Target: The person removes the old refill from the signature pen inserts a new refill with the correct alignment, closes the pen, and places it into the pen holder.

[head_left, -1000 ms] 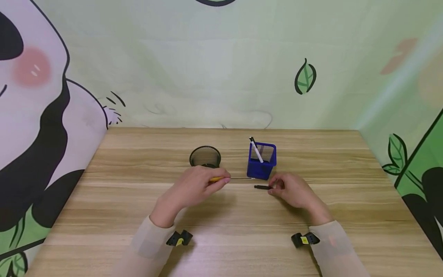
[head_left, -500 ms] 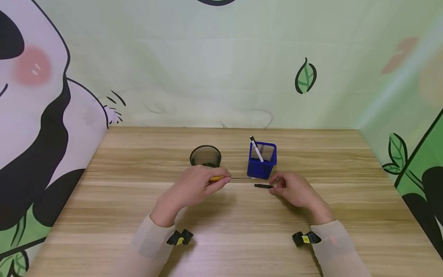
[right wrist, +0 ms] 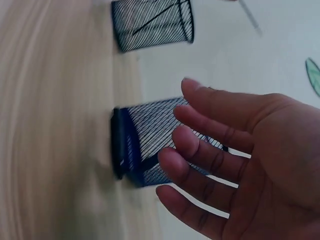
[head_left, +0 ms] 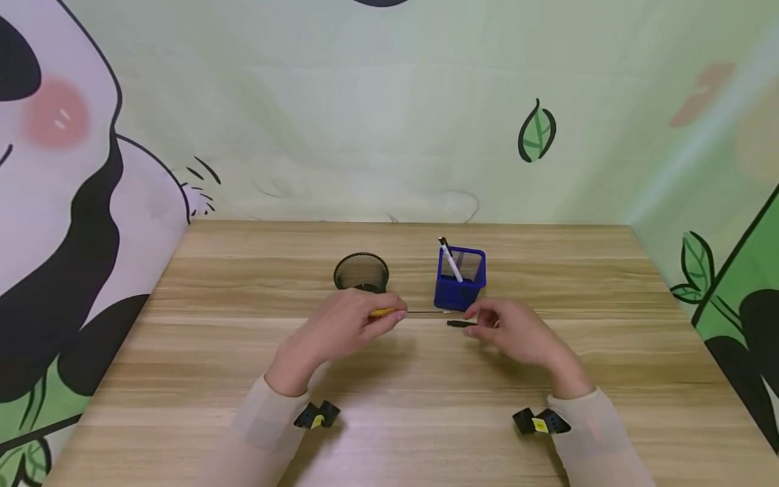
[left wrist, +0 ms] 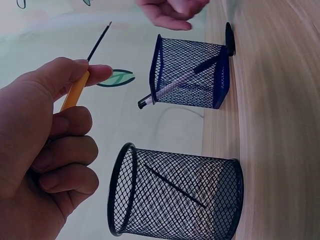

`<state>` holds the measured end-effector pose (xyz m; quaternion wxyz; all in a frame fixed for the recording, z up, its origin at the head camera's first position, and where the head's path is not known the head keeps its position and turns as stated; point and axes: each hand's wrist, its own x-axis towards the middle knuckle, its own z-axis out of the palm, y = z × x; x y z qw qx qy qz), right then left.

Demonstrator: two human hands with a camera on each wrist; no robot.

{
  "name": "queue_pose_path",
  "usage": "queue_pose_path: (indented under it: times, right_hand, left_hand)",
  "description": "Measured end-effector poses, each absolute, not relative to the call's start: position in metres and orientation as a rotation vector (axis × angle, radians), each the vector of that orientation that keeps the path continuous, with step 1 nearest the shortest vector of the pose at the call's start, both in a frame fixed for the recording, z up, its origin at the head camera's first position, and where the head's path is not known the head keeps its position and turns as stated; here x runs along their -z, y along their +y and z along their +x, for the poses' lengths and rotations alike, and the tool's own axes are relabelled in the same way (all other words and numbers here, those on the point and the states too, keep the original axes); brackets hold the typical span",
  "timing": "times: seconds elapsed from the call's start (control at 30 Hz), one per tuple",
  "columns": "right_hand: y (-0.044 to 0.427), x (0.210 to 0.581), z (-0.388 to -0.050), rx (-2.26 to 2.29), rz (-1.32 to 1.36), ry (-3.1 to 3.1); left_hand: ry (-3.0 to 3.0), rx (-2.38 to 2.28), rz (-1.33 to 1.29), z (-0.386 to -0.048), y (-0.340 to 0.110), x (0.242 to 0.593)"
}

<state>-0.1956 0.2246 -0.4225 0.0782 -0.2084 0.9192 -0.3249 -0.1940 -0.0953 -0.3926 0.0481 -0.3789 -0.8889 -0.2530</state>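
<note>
My left hand grips a slim yellow-handled tool with a thin dark shaft that ends in a fine tip. Behind that hand stands a round black mesh pen cup with a thin dark stick inside. My right hand has its fingers spread and loosely bent, with nothing held. It hovers over a short black pen-like piece lying on the table. Just beyond stands a square blue mesh pen holder, with a white pen with a black end leaning in it.
The wood-grain table runs back to a pale green printed wall cloth. Small black cameras are worn at both wrists.
My right hand has shifted slightly left, its fingers now reaching further over the black piece. My left hand and the yellow-handled tool stay nearly still.
</note>
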Motion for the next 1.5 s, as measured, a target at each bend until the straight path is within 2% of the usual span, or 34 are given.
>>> queue_pose_path:
  times: [0.5,0.83,1.5]
  right_hand:
    - [0.196,0.389,-0.184,1.216,-0.835,2.668]
    - [0.189,0.388,-0.182,1.268,-0.904,2.672]
    - [0.197,0.387,-0.187,1.289,-0.871,2.671]
  left_hand:
    - [-2.736,0.754,-1.144,-0.193,-0.098,0.391]
    - [-2.745,0.762,-1.152,-0.191,-0.099,0.391]
    - [-2.786,0.714,-1.079,-0.186,-0.118,0.396]
